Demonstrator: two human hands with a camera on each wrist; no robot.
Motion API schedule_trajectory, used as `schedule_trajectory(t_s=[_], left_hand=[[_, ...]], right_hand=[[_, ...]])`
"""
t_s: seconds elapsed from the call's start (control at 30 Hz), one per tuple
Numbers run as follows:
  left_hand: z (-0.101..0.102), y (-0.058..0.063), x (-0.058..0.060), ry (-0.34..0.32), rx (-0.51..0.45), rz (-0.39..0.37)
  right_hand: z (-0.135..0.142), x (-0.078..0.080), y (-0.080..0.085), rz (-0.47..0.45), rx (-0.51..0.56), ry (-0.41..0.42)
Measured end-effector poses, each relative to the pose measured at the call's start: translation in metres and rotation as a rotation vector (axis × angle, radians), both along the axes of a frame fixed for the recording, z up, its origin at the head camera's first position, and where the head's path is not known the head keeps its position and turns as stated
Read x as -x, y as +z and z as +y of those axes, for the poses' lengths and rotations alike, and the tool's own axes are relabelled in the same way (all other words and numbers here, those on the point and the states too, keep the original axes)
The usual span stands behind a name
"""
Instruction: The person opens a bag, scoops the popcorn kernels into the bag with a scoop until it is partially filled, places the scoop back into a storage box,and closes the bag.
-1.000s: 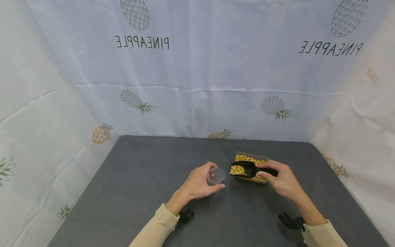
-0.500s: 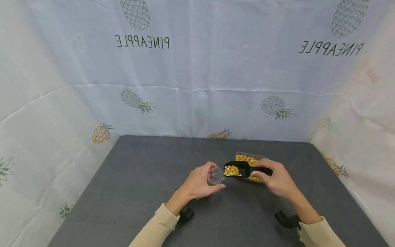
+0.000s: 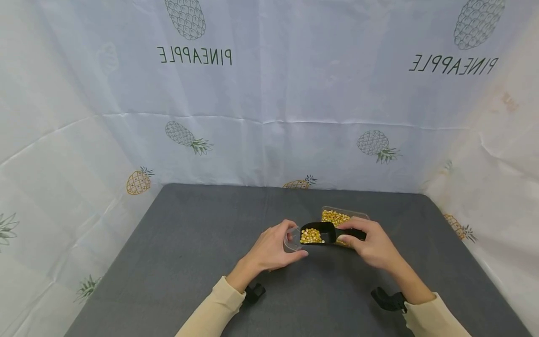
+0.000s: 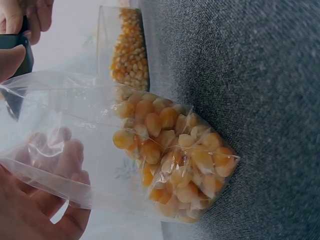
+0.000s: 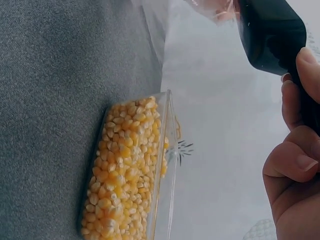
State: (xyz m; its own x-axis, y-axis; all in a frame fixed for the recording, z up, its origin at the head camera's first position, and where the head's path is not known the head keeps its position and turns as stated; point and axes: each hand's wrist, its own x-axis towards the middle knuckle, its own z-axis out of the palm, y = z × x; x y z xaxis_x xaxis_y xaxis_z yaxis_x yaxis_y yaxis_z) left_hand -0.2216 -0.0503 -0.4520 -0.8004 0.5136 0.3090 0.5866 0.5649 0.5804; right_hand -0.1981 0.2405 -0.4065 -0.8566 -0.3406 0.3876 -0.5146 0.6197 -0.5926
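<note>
One black plastic scoop (image 3: pixel 327 233), carrying yellow corn kernels (image 3: pixel 311 236), is raised above the counter (image 3: pixel 202 243), its long axis running nearly level from side to side. Its mouth points left, at the opening of a clear, thin plastic bag (image 4: pixel 112 150); whether they touch I cannot tell. The right hand (image 3: pixel 375 241) has a narrow grip, thumb and fingers pinching the scoop's handle. The left hand (image 3: pixel 275 248) has a wider grip, holding the bag around its mouth, with kernels heaped in the bottom. Behind the scoop, a clear rectangular plastic box (image 5: pixel 161 200) of corn sits on the dark grey counter. Beyond hangs a pale, pineapple-printed curtain (image 3: pixel 261 154).
</note>
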Motion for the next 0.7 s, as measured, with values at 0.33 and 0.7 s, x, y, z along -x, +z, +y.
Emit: schedule_trajectory(t_s=[0.33, 0.7], left_hand=[[0.001, 0.001, 0.0, -0.001, 0.01, 0.004], [0.001, 0.001, 0.0, -0.001, 0.021, -0.002]], right_hand=[[-0.006, 0.004, 0.001, -0.019, -0.014, 0.013], [-0.01, 0.012, 0.006, -0.006, -0.075, 0.049]])
